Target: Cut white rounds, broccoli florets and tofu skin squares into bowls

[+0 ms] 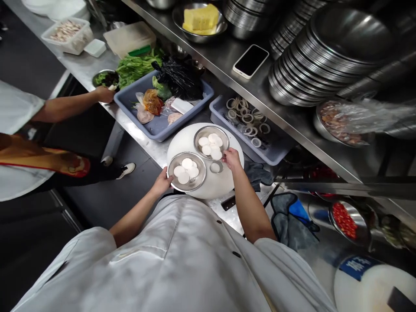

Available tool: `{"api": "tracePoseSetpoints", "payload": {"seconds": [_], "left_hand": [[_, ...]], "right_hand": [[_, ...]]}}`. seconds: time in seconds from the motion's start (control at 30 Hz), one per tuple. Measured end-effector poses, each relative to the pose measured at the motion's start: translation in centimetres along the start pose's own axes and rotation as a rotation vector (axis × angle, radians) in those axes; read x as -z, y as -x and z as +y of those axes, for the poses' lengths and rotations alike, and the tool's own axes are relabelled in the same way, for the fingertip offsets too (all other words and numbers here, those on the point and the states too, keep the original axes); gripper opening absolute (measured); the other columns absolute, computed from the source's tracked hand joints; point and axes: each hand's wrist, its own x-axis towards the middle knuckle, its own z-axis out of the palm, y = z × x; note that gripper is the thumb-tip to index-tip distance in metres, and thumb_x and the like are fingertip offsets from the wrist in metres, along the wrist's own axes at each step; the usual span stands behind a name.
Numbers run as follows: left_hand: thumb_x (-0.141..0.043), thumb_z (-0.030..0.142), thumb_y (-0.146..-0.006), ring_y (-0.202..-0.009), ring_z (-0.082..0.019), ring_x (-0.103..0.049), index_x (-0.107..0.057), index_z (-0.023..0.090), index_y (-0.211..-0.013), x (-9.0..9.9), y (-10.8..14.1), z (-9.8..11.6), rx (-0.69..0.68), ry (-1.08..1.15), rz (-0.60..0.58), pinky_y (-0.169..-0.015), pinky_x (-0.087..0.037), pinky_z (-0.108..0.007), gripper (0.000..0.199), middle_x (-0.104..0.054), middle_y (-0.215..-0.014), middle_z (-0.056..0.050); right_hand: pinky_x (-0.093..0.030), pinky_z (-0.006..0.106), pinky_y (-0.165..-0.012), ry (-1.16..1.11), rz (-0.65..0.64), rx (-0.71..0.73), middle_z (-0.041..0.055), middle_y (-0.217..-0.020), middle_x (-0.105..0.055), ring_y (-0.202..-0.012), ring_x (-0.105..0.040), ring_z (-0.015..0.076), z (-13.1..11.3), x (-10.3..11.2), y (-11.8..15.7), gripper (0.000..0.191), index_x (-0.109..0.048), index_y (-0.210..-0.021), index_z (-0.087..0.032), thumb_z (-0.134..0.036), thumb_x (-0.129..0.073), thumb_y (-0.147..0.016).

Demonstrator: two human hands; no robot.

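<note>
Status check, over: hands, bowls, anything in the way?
Left hand gripping left bowl; right hand at rim of right bowl. White discs in both. Small ring on board, near right hand.

Left grip (162, 182) curls; right grip (232, 159), also curled, reaches farther.

Single head-worn view: faces forward, steeply down past wearer's shirt (182, 260) to nearby board (212, 187).
</note>
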Motion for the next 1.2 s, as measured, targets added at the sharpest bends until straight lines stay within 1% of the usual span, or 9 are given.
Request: {"api": "tracePoseSetpoints", "payload": {"seconds": [0.2, 0.3, 0.4, 0.5, 0.63, 0.73, 0.87, 1.0, 1.2], "left_hand": [[-0.062, 0.034, -0.087, -0.087, -0.022, -0.065, -0.060, 0.018, -0.126, -0.1, 2.9, 1.6, -0.225, -0.312, 0.430, -0.077, -0.052, -0.033, 0.042, -0.070, -0.103, -0.009], [-0.058, 0.038, -0.089, -0.089, -0.020, -0.066, -0.062, 0.019, -0.119, 0.0, 5.3, 2.9, -0.277, -0.148, 0.397, -0.078, -0.052, -0.032, 0.036, -0.071, -0.105, -0.009], [-0.056, 0.047, -0.091, -0.079, -0.018, -0.068, -0.059, 0.018, -0.122, 0.2, 7.8, 3.6, -0.219, 0.175, 0.229, -0.069, -0.052, -0.030, 0.042, -0.072, -0.102, -0.008], [-0.061, 0.057, -0.089, -0.081, -0.021, -0.071, -0.042, 0.018, -0.146, 0.6, 10.5, 3.3, -0.213, 0.363, 0.207, -0.070, -0.055, -0.033, 0.071, -0.072, -0.112, -0.012], [-0.090, 0.050, -0.066, -0.131, -0.033, -0.060, -0.027, 0.018, -0.157, 0.8, 14.9, 1.7, -0.401, 0.241, 0.512, -0.113, -0.046, -0.047, 0.115, -0.056, -0.146, -0.020], [-0.092, 0.038, -0.063, -0.146, -0.035, -0.046, -0.028, 0.019, -0.157, 1.2, 16.8, 0.0, -0.375, 0.177, 0.697, -0.124, -0.033, -0.051, 0.115, -0.047, -0.156, -0.018], [-0.088, 0.029, -0.060, -0.125, -0.031, -0.061, -0.048, 0.020, -0.139, 2.7, 15.0, -0.7, -0.163, 0.391, 0.770, -0.106, -0.052, -0.045, 0.089, -0.063, -0.137, -0.012], [-0.086, 0.027, -0.056, -0.086, -0.018, -0.066, -0.056, 0.023, -0.123, 4.5, 10.1, 1.6, -0.064, 0.689, 0.526, -0.070, -0.057, -0.027, 0.074, -0.069, -0.108, -0.003], [-0.080, 0.021, -0.056, -0.072, -0.011, -0.060, -0.056, 0.023, -0.115, 7.4, 0.7, 6.7, -0.087, 0.656, 0.311, -0.057, -0.052, -0.019, 0.064, -0.065, -0.096, 0.001]], "right_hand": [[-0.031, 0.018, -0.040, -0.085, 0.072, 0.143, -0.0115, -0.049, -0.040, -0.045, -0.040, 0.0064, -3.3, -2.5, 0.6, 0.033, -0.036, -0.067, -0.025, -0.024, -0.069, -0.071], [-0.038, 0.019, -0.043, -0.084, 0.023, 0.272, -0.0093, -0.055, -0.049, -0.046, -0.045, 0.0074, -4.8, -3.3, 2.9, 0.022, -0.047, -0.072, -0.023, -0.025, -0.069, -0.071], [-0.037, 0.021, -0.041, -0.058, -0.174, 0.322, -0.0075, -0.056, -0.054, -0.044, -0.047, 0.0083, -4.9, -5.2, 6.8, 0.020, -0.056, -0.076, -0.021, -0.030, -0.073, -0.069], [-0.035, 0.020, -0.039, -0.082, -0.501, 0.142, -0.0047, -0.058, -0.061, -0.042, -0.046, 0.0076, -3.3, -8.0, 12.2, 0.028, -0.059, -0.078, -0.020, -0.037, -0.078, -0.067], [-0.038, 0.020, -0.041, -0.136, -0.767, -0.103, -0.0011, -0.070, -0.068, -0.050, -0.054, 0.0099, 0.5, -11.3, 20.5, 0.031, -0.060, -0.081, -0.021, -0.039, -0.080, -0.064], [-0.037, 0.021, -0.042, -0.163, -0.783, -0.104, -0.0041, -0.068, -0.065, -0.050, -0.052, 0.0102, 2.8, -12.9, 24.4, 0.027, -0.059, -0.079, -0.024, -0.042, -0.076, -0.069], [-0.042, 0.023, -0.046, -0.149, -0.714, -0.028, -0.0053, -0.072, -0.067, -0.053, -0.055, 0.0118, 3.8, -14.1, 25.3, 0.029, -0.061, -0.085, -0.026, -0.048, -0.077, -0.073], [-0.051, 0.027, -0.053, -0.064, -0.680, 0.051, -0.0034, -0.076, -0.070, -0.064, -0.067, 0.0163, 3.1, -14.4, 23.6, 0.040, -0.062, -0.093, -0.027, -0.059, -0.076, -0.075], [-0.039, 0.026, -0.042, 0.062, -0.455, 0.021, -0.0020, -0.065, -0.068, -0.047, -0.054, 0.0132, 3.7, -9.7, 22.4, 0.044, -0.062, -0.065, -0.027, -0.066, -0.068, -0.084]]}}
